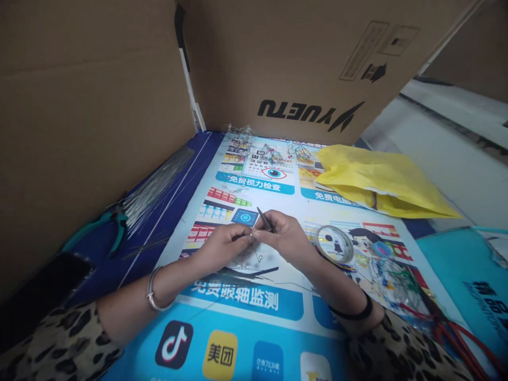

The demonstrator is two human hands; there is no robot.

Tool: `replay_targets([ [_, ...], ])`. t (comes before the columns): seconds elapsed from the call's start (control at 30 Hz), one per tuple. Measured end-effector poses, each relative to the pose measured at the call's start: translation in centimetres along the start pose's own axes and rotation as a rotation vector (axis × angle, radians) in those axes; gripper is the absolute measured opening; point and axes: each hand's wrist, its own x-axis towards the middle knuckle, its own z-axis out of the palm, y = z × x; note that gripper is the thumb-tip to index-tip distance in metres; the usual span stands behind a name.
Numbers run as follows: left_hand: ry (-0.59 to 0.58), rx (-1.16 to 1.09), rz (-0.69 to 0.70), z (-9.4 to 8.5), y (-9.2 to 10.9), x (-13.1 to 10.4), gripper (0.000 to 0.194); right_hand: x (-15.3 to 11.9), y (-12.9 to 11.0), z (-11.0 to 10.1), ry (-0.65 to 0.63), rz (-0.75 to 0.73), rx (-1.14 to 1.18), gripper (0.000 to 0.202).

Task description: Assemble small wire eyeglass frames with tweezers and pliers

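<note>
My left hand [228,244] is closed in a pinch, its thumb and fingertips meeting those of the other hand over the printed sheet [262,312]. Between the fingertips is a tiny pale spot, perhaps a bead. A thin wire piece with small beads [260,258] hangs just under the left fingers, mostly hidden by them. My right hand [286,237] is closed around a dark, slim tool with a pointed tip [263,217] that sticks out up and to the left. What kind of tool it is cannot be made out.
Teal-handled pliers [121,225] and a bundle of straight wires [156,182] lie on the left. To the right are a tape roll [334,244], tangled wire pieces [397,286], red-handled scissors [452,338] and a yellow bag [381,177]. Cardboard walls [278,53] stand behind.
</note>
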Motion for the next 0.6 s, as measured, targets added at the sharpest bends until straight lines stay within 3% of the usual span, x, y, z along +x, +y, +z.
replay_targets([
  [0.6,-0.012,0.003,0.002,-0.19,0.15,0.01,0.019,-0.16,0.49,-0.04,0.019,-0.020,-0.009,0.015],
])
